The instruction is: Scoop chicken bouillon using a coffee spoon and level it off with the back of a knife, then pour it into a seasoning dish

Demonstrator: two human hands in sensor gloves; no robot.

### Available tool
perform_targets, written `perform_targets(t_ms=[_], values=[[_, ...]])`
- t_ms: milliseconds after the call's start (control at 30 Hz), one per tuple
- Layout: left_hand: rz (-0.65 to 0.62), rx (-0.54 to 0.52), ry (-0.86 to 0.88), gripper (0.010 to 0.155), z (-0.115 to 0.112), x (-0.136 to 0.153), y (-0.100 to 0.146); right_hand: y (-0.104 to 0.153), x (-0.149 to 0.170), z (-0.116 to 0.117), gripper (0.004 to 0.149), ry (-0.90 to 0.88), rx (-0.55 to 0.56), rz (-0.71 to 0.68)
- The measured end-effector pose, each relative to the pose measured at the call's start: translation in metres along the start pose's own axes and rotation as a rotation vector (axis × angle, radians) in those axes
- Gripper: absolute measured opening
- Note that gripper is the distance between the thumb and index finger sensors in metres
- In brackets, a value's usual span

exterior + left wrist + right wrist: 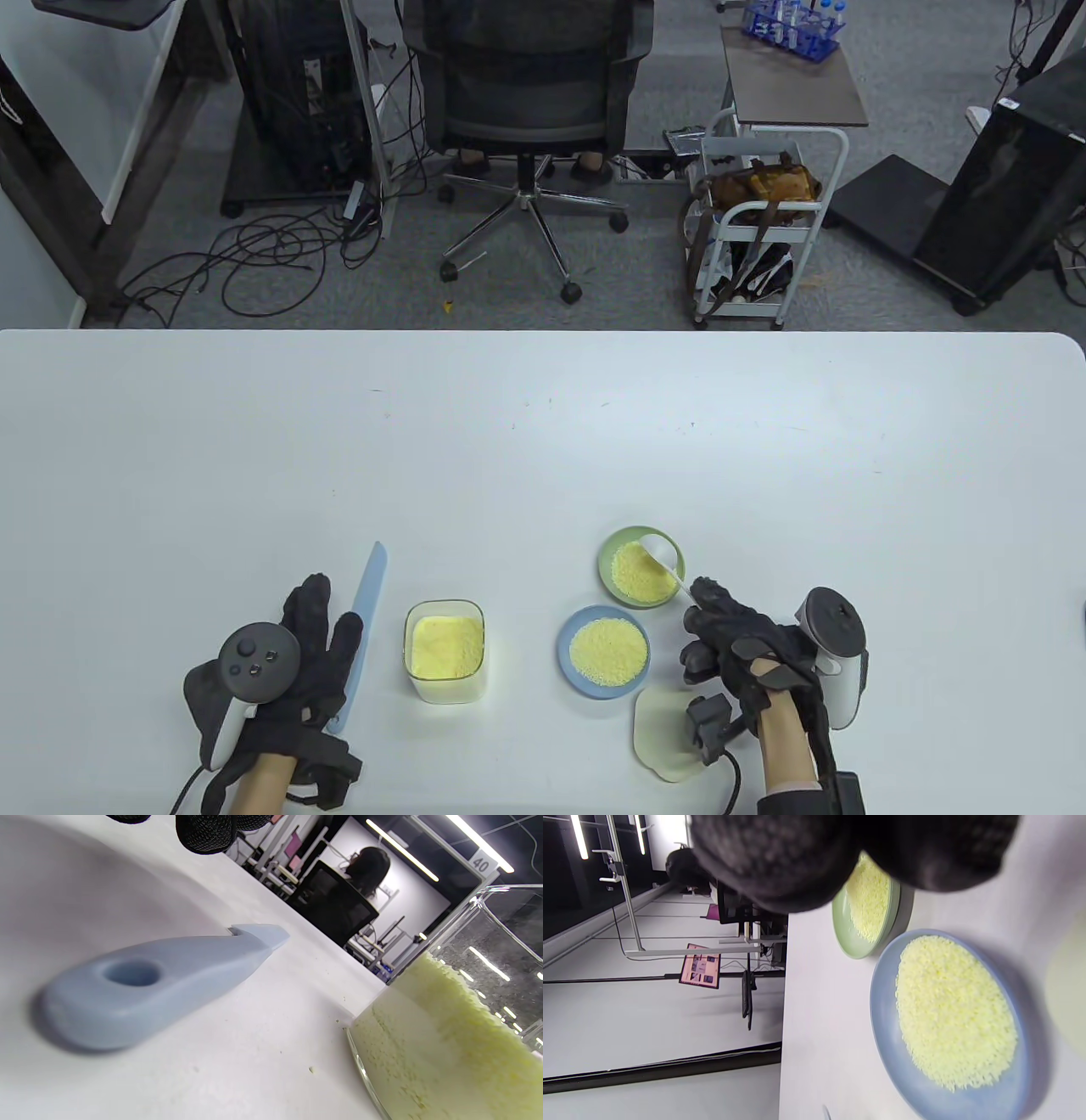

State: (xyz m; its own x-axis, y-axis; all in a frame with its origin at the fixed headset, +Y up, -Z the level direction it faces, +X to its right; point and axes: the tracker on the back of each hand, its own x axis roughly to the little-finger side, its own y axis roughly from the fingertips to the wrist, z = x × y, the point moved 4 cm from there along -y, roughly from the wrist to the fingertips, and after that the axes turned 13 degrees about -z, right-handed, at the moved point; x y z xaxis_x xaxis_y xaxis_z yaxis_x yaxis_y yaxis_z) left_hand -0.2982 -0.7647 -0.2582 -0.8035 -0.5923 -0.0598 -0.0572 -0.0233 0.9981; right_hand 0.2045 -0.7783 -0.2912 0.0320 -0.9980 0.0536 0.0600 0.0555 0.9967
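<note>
A: What's the setting?
B: A white table [543, 424] in an office; behind it stand a black swivel chair [526, 102] and a small white cart [755, 229] on grey carpet.

A: Where is the bouillon?
B: In three places: a clear square container [445, 650] near the front edge, a blue dish [604, 652] to its right, and a green dish [641, 568] just behind the blue one. All hold yellow granules.

A: And the spoon?
B: The white coffee spoon [663, 558] has its bowl over the green dish, tipped above the granules. The right hand [738, 645] pinches the handle's end between its fingertips.

A: The knife?
B: The light-blue knife [361, 628] lies flat on the table left of the container, pointing away from the person. The left hand [288, 679] rests on it with fingers straight, not curled round it. The left wrist view shows the handle flat on the table, beside the container.

A: Anything else?
B: A cream-coloured lid [666, 734] lies under the right wrist, just in front of the blue dish.
</note>
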Motion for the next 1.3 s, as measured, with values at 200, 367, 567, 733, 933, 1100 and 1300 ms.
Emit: perform_targets(t_ms=[200,367,567,733,933,1100,1300], values=[[0.0,0.0,0.015,0.085,-0.001,0.0,0.0,0.005,-0.023,0.004,0.046,0.009,-0.021,-0.055],[-0.003,0.006,0.022,0.085,-0.002,0.0,-0.001,0.016,-0.032,0.038,0.047,-0.1,-0.229,-0.089],[-0.125,0.006,0.124,0.096,-0.005,-0.016,-0.001,0.036,-0.014,0.084,0.047,-0.185,-0.434,-0.042],[-0.342,0.082,0.228,0.103,-0.019,-0.052,0.002,0.039,-0.01,0.101,0.047,-0.178,-0.513,-0.031],[-0.401,0.143,-0.005,0.097,-0.038,-0.066,0.002,0.026,-0.046,0.118,0.047,-0.098,-0.51,-0.145],[-0.393,0.214,0.061,0.086,-0.045,-0.063,0.0,0.017,-0.064,0.152,0.045,-0.023,-0.628,-0.143],[-0.393,0.216,0.114,0.086,-0.044,-0.062,0.0,-0.003,-0.062,0.182,0.044,0.189,-0.653,-0.097]])
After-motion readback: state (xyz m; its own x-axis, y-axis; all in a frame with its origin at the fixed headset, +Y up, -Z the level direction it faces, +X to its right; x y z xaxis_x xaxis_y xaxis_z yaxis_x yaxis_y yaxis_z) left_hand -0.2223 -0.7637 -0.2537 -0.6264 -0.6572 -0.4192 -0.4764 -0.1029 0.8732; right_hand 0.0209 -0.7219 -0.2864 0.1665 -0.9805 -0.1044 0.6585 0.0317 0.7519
